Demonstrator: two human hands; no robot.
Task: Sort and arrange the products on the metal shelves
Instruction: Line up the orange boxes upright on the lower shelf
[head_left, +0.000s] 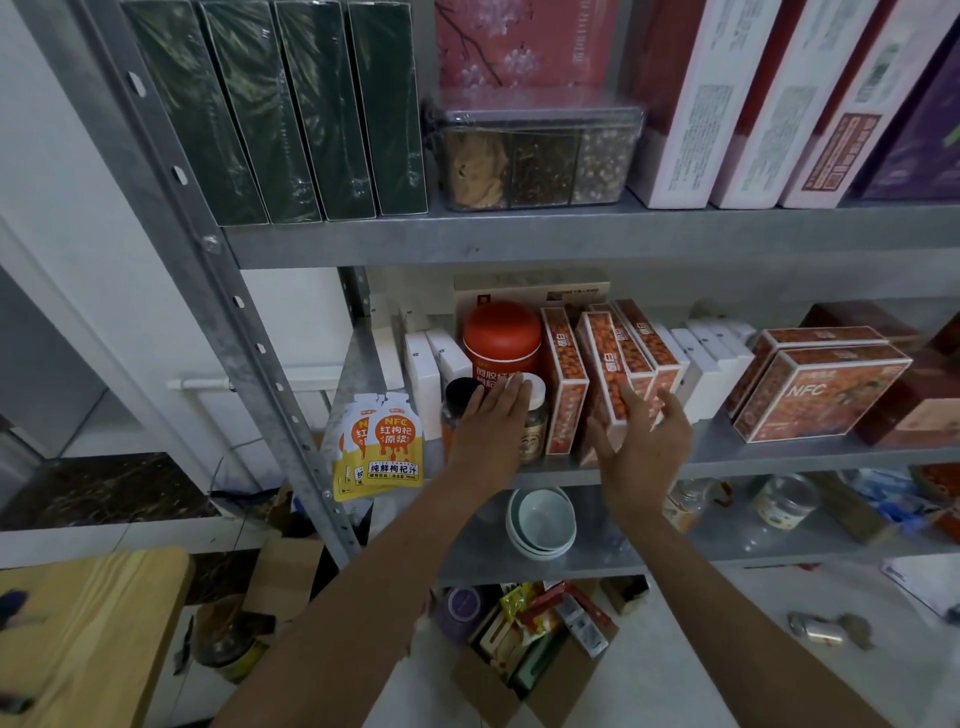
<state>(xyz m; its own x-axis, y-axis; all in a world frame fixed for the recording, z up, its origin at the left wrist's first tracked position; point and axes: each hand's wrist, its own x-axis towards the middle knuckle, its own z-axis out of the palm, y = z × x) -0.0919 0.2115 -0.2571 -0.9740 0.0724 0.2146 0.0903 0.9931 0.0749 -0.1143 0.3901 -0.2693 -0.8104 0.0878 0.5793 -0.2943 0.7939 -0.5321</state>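
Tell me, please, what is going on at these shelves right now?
A person is tidying the middle metal shelf. The left hand, fingers straight, lies on a white-lidded jar in front of a red canister. The right hand is open and reaches at the orange boxes, several of which lean to one side. Neither hand grips anything. Yellow pouches stand at the shelf's left end.

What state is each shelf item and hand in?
Left hand: open, fingers flat on the white-lidded jar.
Right hand: open, beside the orange boxes.
White-lidded jar: upright, lid on.
Red canister: upright, lid on.
Orange boxes: closed, tilted.
Juice pouches: sealed, standing at shelf edge.
Bowls: stacked, empty.
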